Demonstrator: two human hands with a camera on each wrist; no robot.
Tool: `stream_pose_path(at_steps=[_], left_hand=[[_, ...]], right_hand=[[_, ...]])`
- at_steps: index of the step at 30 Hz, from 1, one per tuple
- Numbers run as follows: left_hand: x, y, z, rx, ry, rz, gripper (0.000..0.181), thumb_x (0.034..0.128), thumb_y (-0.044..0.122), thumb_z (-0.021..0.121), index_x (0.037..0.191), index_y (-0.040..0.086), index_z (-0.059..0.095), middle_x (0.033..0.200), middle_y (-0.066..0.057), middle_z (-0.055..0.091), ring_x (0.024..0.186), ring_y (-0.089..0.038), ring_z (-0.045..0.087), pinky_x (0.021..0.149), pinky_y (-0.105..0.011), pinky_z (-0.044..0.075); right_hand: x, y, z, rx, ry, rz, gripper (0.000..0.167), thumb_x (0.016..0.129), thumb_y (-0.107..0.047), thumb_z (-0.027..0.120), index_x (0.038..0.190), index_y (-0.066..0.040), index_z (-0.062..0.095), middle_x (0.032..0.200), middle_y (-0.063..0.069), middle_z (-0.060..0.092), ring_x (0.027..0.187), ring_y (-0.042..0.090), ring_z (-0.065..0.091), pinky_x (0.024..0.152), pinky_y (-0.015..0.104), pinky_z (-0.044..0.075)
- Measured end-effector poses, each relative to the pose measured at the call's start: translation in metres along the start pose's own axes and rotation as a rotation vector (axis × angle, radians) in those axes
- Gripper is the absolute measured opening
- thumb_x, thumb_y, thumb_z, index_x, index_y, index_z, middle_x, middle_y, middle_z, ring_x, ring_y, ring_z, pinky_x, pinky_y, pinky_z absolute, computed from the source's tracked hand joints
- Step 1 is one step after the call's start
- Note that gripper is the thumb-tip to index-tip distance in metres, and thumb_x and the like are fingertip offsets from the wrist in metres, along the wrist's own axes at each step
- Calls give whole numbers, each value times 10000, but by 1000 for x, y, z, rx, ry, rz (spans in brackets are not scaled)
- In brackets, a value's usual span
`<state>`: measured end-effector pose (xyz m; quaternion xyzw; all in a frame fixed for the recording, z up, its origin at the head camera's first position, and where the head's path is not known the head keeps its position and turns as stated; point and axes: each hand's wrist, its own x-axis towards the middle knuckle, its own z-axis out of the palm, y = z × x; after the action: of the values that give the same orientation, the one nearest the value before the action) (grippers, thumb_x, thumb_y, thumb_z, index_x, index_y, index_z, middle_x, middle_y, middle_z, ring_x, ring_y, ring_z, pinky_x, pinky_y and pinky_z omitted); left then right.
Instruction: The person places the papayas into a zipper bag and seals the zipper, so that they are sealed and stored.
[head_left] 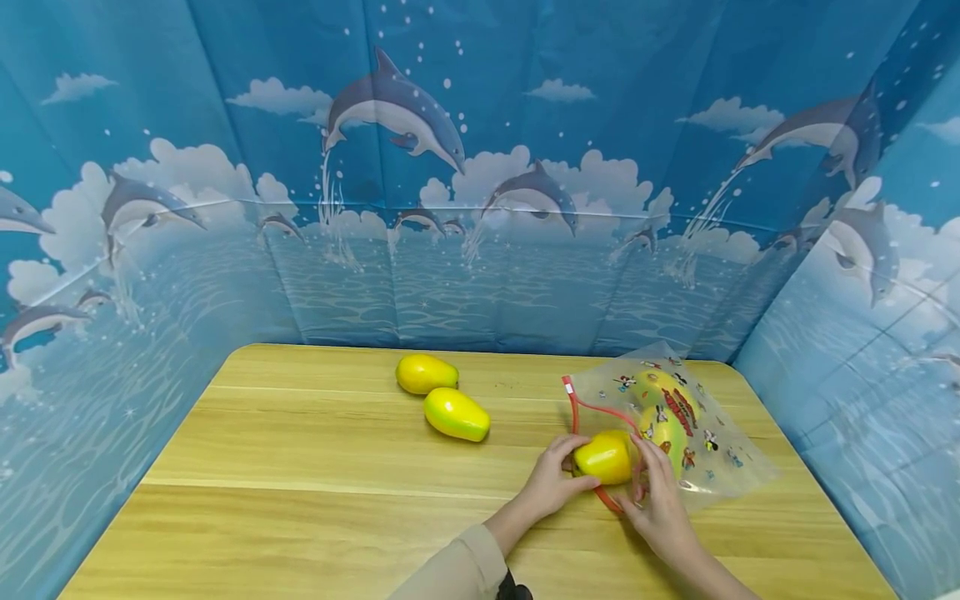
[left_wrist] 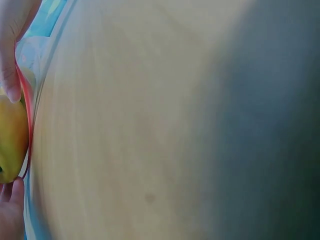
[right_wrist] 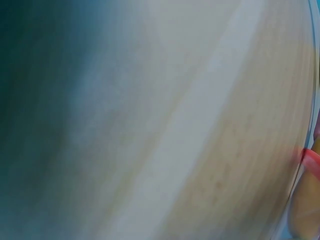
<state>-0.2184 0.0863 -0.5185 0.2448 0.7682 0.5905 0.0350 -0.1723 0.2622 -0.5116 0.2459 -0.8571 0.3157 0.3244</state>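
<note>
A yellow papaya [head_left: 604,457] lies at the mouth of a clear zip bag [head_left: 723,471] with a red zip edge and small printed figures. My left hand [head_left: 551,483] grips that papaya from its left end, thumb in front and fingers behind. With my right hand [head_left: 663,508] I hold the bag's red-edged opening at the papaya's right side. Two more papayas [head_left: 663,433] show through the plastic inside the bag. In the left wrist view the papaya [left_wrist: 12,135] sits between fingers beside the red edge. Only a sliver of the work appears in the right wrist view.
Two yellow-green papayas [head_left: 456,414] lie close together on the wooden table [head_left: 300,467], left of the bag. A blue curtain [head_left: 480,275] printed with dolphins stands behind the table and along its sides.
</note>
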Motion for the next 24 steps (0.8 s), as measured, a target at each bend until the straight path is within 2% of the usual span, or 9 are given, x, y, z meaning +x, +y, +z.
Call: stream_pose_path(at_steps=[3,11,24], left_hand=[[2,-1,2,1,-12,31,492,811,154,697,1264,69,526,1228,-82,487,1044,-107,497,814,-166,467],[5,-1,5,-18,-31,53,481,832,154,663,1278,54,515,1235,-108,501,1078,-145,516,835,-183,481],[8,-1,9,-171,-59,-28,434,844,105,643,1250,15,520,1249,-122,517,1100,-181,532,854,-175,467]], right_hand=[[0,0,0,4,1,-9,1075,361,255,794,1323,116,335,1272,295,343,649,54,402,508,78,362],[1,0,0,16,1,-6,1084,358,270,782,1330,113,326,1259,291,347,649,70,402,500,79,362],[1,-2,0,32,7,6,1084,346,282,775,1322,116,336,1251,287,353,689,83,402,497,89,386]])
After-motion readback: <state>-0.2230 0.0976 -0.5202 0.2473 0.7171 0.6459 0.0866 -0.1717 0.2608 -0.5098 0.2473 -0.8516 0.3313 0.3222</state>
